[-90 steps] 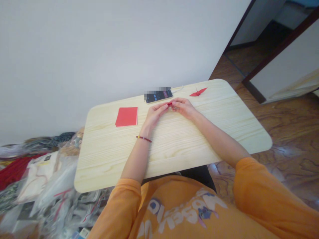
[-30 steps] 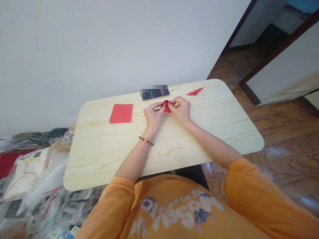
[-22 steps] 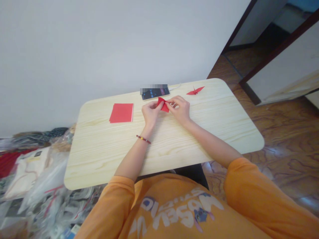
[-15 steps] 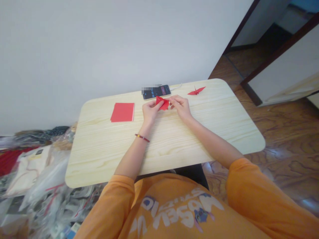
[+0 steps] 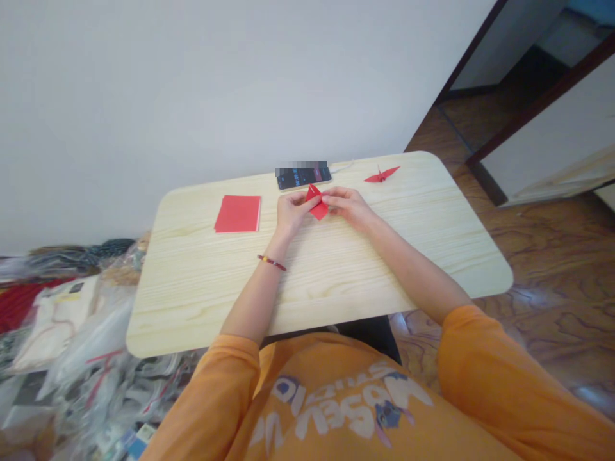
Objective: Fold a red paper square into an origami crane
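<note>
Between my two hands is a red origami paper [image 5: 318, 210], partly folded, with a pointed top and a pale line near its upper edge. My left hand [image 5: 291, 212] pinches its left side, thumb lying across the front. On the right side, my right hand [image 5: 350, 206] grips the paper between thumb and fingers. The fingertips behind the paper are hidden. Left of my hands lies a stack of square red paper [image 5: 238, 214]. A red paper crane [image 5: 382, 174] with spread wings rests to the right, near the table's back edge.
Just behind my hands a phone [image 5: 303, 178] lies on the pale wooden table [image 5: 336, 275], a white cable [image 5: 343, 168] at its right end. The table's back edge meets a white wall [image 5: 216, 89]. Plastic-wrapped bags [image 5: 96, 346] are piled at the lower left.
The folded paper has turned so that a corner points down towards me. My right hand has closed in from beside the paper onto its right edge. The view has shifted slightly.
</note>
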`<state>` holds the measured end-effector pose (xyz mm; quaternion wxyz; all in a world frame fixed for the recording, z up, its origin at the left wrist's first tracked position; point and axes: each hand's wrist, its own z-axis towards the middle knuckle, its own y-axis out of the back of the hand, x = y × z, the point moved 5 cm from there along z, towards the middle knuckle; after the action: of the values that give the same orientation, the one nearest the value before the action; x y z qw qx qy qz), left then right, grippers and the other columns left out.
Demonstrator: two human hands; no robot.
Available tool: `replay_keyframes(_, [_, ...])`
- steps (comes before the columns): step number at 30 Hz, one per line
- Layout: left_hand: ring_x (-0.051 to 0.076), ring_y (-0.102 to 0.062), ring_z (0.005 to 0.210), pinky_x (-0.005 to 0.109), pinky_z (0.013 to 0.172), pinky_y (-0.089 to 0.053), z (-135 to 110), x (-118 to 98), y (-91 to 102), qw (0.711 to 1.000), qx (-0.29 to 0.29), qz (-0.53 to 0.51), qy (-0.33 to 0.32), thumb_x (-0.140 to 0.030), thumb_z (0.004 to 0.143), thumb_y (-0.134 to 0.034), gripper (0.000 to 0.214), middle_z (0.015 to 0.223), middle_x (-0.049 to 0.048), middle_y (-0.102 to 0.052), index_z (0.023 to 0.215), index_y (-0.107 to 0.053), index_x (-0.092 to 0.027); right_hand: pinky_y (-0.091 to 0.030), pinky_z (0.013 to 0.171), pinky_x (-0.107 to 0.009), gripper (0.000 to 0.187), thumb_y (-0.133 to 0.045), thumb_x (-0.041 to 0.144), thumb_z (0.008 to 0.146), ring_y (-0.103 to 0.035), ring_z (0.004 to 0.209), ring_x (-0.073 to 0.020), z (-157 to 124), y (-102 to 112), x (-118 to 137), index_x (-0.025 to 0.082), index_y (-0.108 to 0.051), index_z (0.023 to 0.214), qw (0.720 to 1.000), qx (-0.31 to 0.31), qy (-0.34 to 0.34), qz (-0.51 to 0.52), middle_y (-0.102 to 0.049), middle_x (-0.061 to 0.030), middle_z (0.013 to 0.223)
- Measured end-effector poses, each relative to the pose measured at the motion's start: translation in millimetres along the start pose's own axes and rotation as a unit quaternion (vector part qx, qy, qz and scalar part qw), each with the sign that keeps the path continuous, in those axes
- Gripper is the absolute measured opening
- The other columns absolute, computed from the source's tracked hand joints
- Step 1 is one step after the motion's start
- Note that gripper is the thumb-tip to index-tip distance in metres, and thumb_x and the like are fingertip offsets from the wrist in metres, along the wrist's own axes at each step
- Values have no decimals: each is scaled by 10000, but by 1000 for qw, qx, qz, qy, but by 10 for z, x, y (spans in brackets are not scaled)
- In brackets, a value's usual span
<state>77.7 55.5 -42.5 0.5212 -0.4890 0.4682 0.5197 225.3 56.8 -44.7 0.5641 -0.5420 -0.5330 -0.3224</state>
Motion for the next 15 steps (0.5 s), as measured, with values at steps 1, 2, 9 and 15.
replay_keyframes(1, [162,-672,706,274,698,-518,3,-10,7,1000,7,4,-2,-413,610,-807,301,768,42,-747,753,-755,-154,-451,564,-219,382,-873,403,495,-587,627,-100,4,1,-8,181,-684,742,1000,6,-3,1,-684,6,714])
replay_keyframes(2, [161,-670,703,275,699,-518,6,-17,13,1000,15,6,-1,-412,600,-813,303,766,42,-746,748,-754,-154,-455,568,-225,382,-878,402,488,-582,611,-98,7,2,-16,178,-683,728,1000,11,-5,0,-681,6,697])
replay_keyframes(9, [163,-673,699,291,703,-547,13,-18,25,998,43,-25,32,-430,507,-857,375,775,42,-745,740,-737,-161,-461,562,-245,398,-892,405,469,-586,569,-106,8,8,-27,159,-666,686,1000,15,-10,-16,-678,-5,650])
replay_keyframes(15, [141,-660,678,238,606,-517,-2,-62,42,996,47,-51,54,-466,599,-808,357,802,57,-747,788,-748,-169,-440,524,-225,394,-894,415,447,-573,548,-99,1,3,-6,166,-670,655,1000,14,-5,-7,-670,6,616])
